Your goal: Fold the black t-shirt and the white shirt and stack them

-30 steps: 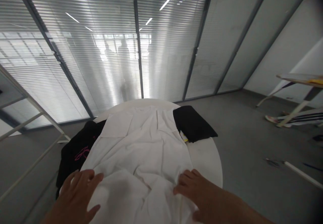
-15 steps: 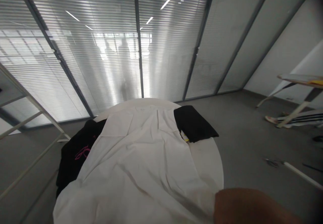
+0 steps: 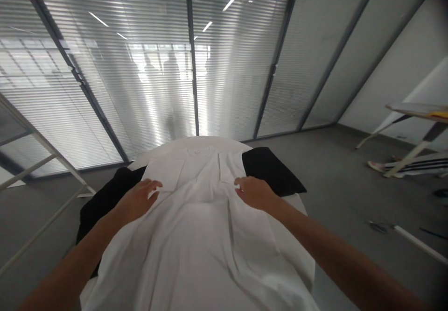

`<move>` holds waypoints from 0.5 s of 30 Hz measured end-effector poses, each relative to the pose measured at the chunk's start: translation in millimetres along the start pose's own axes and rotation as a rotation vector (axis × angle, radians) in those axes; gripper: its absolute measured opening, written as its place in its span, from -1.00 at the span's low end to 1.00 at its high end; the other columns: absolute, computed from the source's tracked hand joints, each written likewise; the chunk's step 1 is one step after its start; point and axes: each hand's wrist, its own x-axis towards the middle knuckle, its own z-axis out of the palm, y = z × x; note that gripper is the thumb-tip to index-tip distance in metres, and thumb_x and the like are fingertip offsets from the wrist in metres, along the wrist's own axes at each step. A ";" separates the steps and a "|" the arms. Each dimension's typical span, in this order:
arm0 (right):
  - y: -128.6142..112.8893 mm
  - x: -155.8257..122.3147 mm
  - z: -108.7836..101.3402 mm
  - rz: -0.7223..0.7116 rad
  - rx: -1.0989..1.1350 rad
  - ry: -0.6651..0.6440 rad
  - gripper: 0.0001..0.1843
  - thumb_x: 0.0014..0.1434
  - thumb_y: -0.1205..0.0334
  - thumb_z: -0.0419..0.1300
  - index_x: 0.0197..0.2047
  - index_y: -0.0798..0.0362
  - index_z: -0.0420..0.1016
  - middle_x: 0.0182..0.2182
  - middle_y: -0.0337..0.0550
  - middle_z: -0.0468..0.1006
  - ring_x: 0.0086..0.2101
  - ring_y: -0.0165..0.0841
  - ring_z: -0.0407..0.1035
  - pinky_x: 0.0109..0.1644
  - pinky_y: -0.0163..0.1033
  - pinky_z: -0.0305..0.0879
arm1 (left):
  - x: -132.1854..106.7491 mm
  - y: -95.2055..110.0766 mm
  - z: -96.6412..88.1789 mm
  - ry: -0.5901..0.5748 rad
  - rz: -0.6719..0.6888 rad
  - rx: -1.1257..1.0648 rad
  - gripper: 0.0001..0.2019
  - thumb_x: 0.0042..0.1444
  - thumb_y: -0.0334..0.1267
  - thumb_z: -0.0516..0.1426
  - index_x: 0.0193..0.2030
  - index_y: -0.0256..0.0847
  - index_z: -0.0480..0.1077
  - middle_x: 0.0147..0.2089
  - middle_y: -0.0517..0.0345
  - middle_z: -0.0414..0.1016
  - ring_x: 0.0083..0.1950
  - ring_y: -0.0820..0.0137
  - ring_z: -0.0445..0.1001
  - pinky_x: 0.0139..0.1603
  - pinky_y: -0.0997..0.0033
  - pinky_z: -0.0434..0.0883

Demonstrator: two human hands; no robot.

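Note:
A white short-sleeved T-shirt (image 3: pixel 196 222) lies spread over a round white table (image 3: pixel 297 204), its neckline at the far side and creases running down its body. My left hand (image 3: pixel 142 196) is at the shirt's left side, just below the sleeve, with fingers curved and thumb apart. Opposite it, my right hand (image 3: pixel 254 192) rests by the right sleeve's lower edge, fingers bent and thumb separated from them. No fabric shows pinched in either hand. Black folded cloth (image 3: pixel 275 171) sits beside the right sleeve, and a black garment (image 3: pixel 101 201) hangs partly under the shirt at left.
A pale metal frame (image 3: pixel 45 145) stands at left. Glass partitions with blinds (image 3: pixel 231 77) rise behind the table. To the right are another table (image 3: pixel 413 111), a striped item (image 3: pixel 416 164) beneath it, and scissors (image 3: pixel 378 227) on the floor near a white pole (image 3: pixel 416 241).
Both hands have reached forward to the shirt's sides below the sleeves; earlier only a blurred part of the right one showed at bottom right. The shirt's lower creases have shifted.

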 end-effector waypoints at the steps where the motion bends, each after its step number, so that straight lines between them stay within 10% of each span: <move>1: -4.6 17.9 8.9 0.028 -0.087 0.051 -0.66 0.31 0.24 -0.04 0.04 0.07 0.45 -0.05 0.08 0.54 -0.04 -0.12 0.41 -0.02 -0.09 0.27 | 22.7 -4.4 5.3 0.002 -0.020 0.093 -0.58 0.24 -0.07 -0.05 0.14 -0.12 0.40 0.09 -0.05 0.44 0.11 0.19 0.40 0.15 0.17 0.29; 8: -11.9 88.9 50.9 0.073 -0.127 0.096 -0.70 0.28 0.23 0.02 0.00 0.09 0.46 -0.09 0.10 0.55 -0.12 -0.08 0.46 -0.07 -0.03 0.31 | 70.2 -24.0 45.9 -0.143 -0.071 0.308 -0.70 0.26 -0.18 -0.07 -0.12 -0.18 0.46 -0.06 -0.11 0.51 0.01 0.12 0.45 0.03 0.07 0.28; 12: 10.1 97.9 45.6 0.134 -0.049 0.131 -0.70 0.31 0.29 -0.05 -0.06 0.09 0.47 -0.22 0.06 0.60 -0.21 -0.18 0.51 -0.15 -0.15 0.33 | 65.9 -41.2 52.8 0.026 -0.141 0.059 -0.74 0.26 -0.17 -0.07 -0.21 -0.19 0.40 -0.21 -0.01 0.53 -0.14 0.24 0.49 -0.06 0.26 0.33; 15: 48.2 98.0 29.1 0.322 0.311 0.415 -0.75 0.26 0.16 0.02 -0.14 0.07 0.46 -0.30 -0.03 0.59 -0.28 -0.24 0.50 -0.19 -0.20 0.36 | 59.7 -76.4 41.2 0.292 -0.380 -0.245 -0.69 0.26 -0.08 -0.12 -0.15 -0.20 0.34 -0.33 0.08 0.47 -0.29 0.31 0.47 -0.22 0.33 0.38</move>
